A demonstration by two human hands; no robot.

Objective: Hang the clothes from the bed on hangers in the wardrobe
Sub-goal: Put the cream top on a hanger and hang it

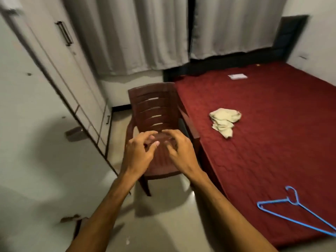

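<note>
The pale garment (224, 121) lies crumpled in a small heap on the bed (272, 151), towards its middle. It looks light, soft and limp, so it should lift with no effort but sag and unfold as it rises. A good hold would be a pinch at the shoulders or waistband, once that edge is found. The blue hanger (293, 202), thin and stiff, lies on the bed's near corner, well apart from the garment. The left hand (141, 151) and right hand (179, 150) hover beside the bed over the chair (154, 110), fingers loosely spread, holding nothing. The wardrobe (54, 79) stands across the floor from the bed.
</note>
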